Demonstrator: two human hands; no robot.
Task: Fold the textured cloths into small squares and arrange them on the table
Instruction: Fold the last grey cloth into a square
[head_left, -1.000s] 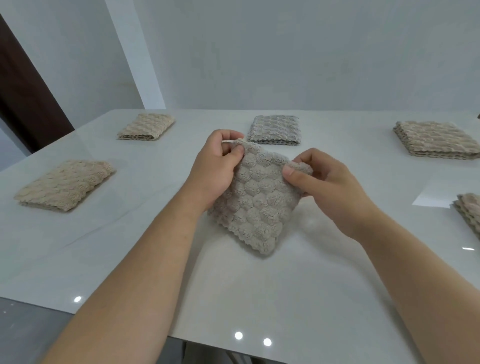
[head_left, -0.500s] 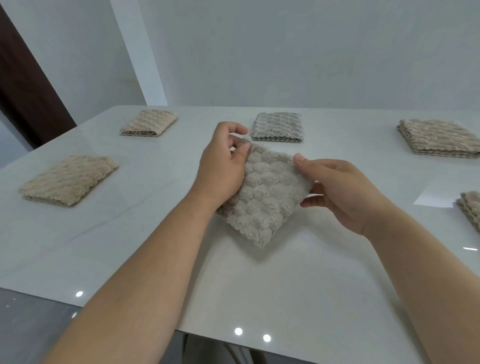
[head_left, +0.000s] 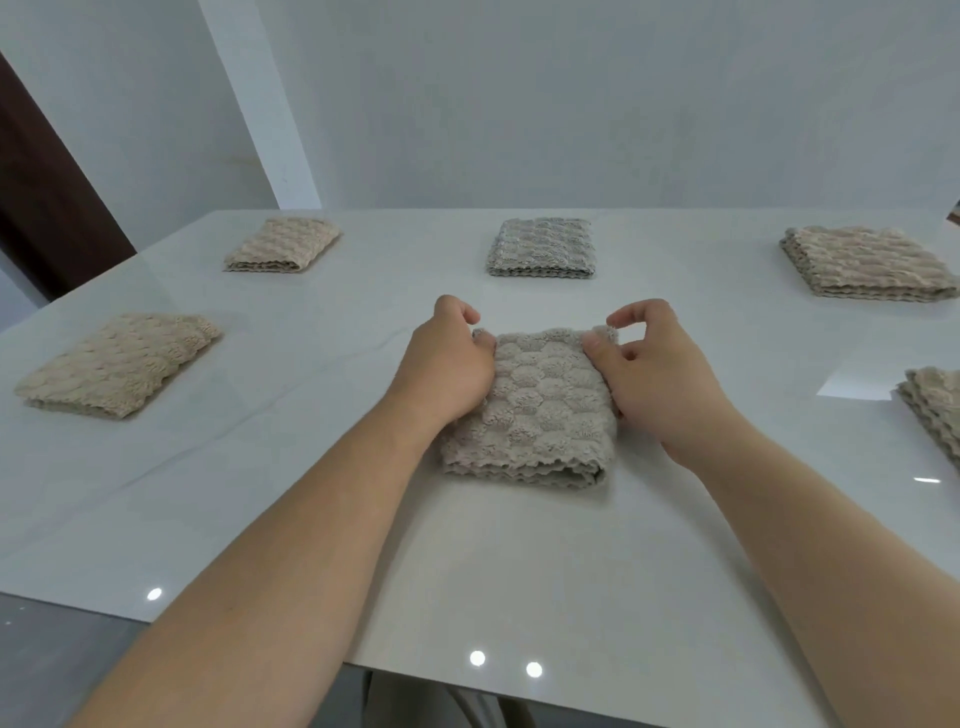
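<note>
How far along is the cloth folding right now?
Done: five lie folded, spaced around the table: far-left cloth, far-middle cloth, far-right cloth, near-left cloth, and right-edge cloth, partly out of frame. In hand: centre cloth, folded and flat, left hand and right hand pinching its far corners. Left: releasing it; no unfolded cloth is in view.

Beige hexagon-textured folded cloth (head_left: 540, 400) on glossy white bench (head_left: 519, 571); far middle grey scalloped folded cloth (head_left: 540, 247); other folded cloths tan.
</note>
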